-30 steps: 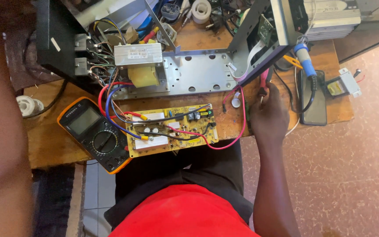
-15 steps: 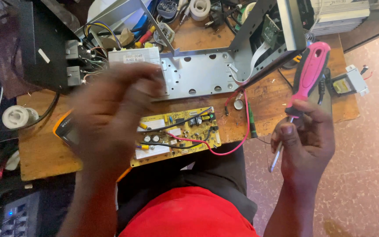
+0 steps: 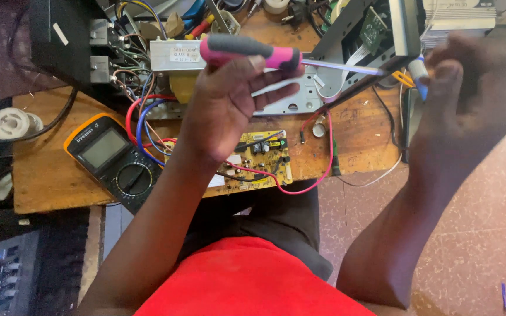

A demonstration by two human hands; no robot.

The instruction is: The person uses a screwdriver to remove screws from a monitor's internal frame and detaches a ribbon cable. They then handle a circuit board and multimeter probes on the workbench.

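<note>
My left hand is raised over the bench and shut on the pink and grey handle of a screwdriver. The screwdriver lies level, with its shaft pointing right. My right hand is blurred and hovers just past the tip, fingers loosely curled, with nothing seen in it. Below my left hand a yellow circuit board lies at the front edge of the wooden table, trailing red and blue wires. A yellow and black multimeter lies left of the board.
Behind the board are a transformer and a grey metal chassis plate. A blue-handled soldering iron stands at the right, a solder spool at the left. A black device with a blue light sits low left.
The screwdriver has passed from my right hand to my left, which now holds it level. My right hand has let go and risen near the tip.
</note>
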